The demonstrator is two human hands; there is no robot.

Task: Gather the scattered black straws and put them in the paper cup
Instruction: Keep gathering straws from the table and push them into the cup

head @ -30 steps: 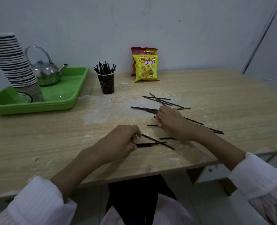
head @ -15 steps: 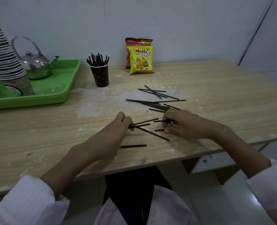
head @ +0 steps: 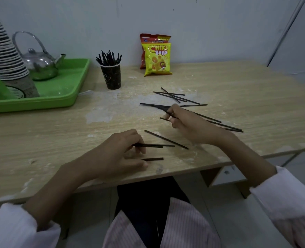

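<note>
Several black straws [head: 176, 97] lie scattered on the wooden table [head: 58, 133], right of centre. A dark paper cup [head: 111, 76] near the back stands upright and holds several straws. My left hand [head: 123, 151] rests near the front edge, its fingers pinching two straws [head: 159, 145] that point right. A short straw [head: 153, 159] lies just below them by my thumb. Further back, my right hand [head: 187, 124] grips a few straws [head: 163, 109] at its fingertips. One long straw [head: 166, 139] lies slanted between my hands.
A green tray [head: 64, 93] at the back left carries a steel kettle [head: 41, 65] and a tall stack of paper cups [head: 7, 56]. Two snack bags [head: 157, 58] lean against the wall behind the straws. The table's front edge runs just under my wrists.
My left hand drew back toward the front edge with its straws. My right hand moved away from me to the farther straws and took hold of some.
</note>
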